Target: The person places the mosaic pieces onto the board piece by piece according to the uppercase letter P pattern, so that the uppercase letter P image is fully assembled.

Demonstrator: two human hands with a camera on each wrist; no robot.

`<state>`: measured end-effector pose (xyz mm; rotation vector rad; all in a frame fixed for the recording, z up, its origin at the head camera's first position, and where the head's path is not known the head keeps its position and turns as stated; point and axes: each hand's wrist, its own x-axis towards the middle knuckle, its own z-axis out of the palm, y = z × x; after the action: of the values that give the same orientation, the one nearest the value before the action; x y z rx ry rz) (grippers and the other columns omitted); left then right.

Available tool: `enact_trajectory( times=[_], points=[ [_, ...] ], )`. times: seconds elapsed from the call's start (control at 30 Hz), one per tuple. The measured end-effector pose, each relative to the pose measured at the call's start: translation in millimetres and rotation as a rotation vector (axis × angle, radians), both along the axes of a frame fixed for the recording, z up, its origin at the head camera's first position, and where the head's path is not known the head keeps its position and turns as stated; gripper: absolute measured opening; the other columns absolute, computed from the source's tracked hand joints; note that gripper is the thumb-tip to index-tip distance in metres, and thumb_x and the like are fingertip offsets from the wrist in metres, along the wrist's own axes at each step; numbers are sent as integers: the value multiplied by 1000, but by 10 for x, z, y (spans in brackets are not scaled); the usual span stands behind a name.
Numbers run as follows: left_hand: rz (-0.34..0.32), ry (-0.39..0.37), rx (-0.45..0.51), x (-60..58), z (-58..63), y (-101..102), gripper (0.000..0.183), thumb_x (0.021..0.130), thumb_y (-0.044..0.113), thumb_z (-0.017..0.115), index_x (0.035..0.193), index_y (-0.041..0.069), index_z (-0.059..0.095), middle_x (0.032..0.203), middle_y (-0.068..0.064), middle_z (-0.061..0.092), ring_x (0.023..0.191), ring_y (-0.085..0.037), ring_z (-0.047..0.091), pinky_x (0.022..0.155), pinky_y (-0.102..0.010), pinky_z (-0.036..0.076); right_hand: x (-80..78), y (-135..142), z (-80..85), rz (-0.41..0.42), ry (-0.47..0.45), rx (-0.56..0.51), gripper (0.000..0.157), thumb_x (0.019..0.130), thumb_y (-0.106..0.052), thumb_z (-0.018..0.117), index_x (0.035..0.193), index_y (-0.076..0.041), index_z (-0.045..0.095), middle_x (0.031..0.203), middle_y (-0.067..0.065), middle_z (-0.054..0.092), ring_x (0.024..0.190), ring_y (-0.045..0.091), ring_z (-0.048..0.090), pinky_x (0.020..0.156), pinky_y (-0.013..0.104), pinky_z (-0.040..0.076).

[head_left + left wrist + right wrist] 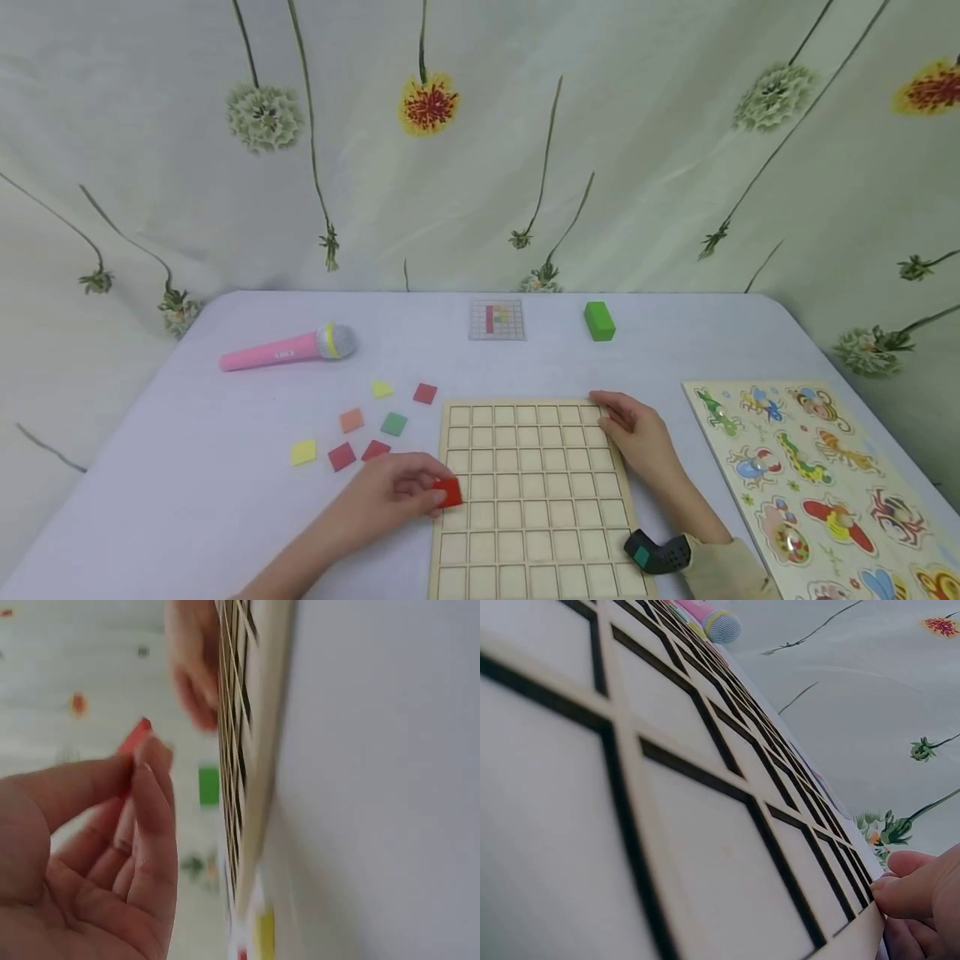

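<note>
My left hand [396, 493] pinches a red square tile [450, 492] between thumb and fingers, over the left edge of a wooden grid board [537, 483]. In the left wrist view, the red tile [137, 736] shows partly behind the fingertips, raised off the board. My right hand [636, 433] holds the board at its far right corner. In the right wrist view, the thumb of the right hand [919, 896] lies on the board's edge with the other fingers curled beside it, partly hidden. Loose tiles lie left of the board, among them a green tile [393, 423] and a yellow tile [303, 452].
A pink toy microphone [288, 348] lies at the back left. Behind the board are a small pattern card [497, 320] and a green block [599, 322]. An insect puzzle board [813, 483] takes up the right side. A flowered cloth [480, 167] hangs behind the table.
</note>
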<state>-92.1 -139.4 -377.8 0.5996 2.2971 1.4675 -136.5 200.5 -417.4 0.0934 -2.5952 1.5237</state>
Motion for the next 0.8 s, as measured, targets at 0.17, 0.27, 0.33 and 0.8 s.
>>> enact_trajectory(
  times=[0.17, 0.27, 0.33, 0.8],
  points=[
    [-38, -10, 39, 21, -93, 431, 11, 86, 11, 68, 97, 7, 69, 74, 4, 65, 65, -14, 64, 65, -24, 50, -7, -13, -20, 4, -10, -27, 33, 87, 10, 58, 119, 4, 59, 122, 18, 57, 116, 27, 51, 91, 30, 42],
    [-41, 24, 14, 21, -153, 548, 9, 84, 8, 69, 93, 8, 71, 72, 7, 64, 63, -10, 61, 63, -23, 49, -15, -18, -34, 1, -20, -28, 33, 87, 9, 58, 119, 3, 60, 123, 17, 57, 117, 26, 51, 91, 29, 42],
    [-43, 59, -13, 19, -178, 589, 9, 83, 8, 70, 92, 10, 71, 73, 10, 62, 63, -7, 59, 62, -23, 49, -17, -15, -38, -3, -21, -22, 33, 87, 9, 58, 119, 3, 60, 123, 16, 57, 117, 26, 51, 91, 29, 42],
    [-72, 328, -128, 33, -172, 617, 14, 79, 2, 73, 90, 10, 75, 80, 13, 54, 67, 1, 52, 62, -17, 47, -2, 6, -38, -8, 7, -13, 32, 87, 9, 58, 118, 2, 61, 122, 16, 58, 116, 26, 52, 91, 31, 43]
  ],
)
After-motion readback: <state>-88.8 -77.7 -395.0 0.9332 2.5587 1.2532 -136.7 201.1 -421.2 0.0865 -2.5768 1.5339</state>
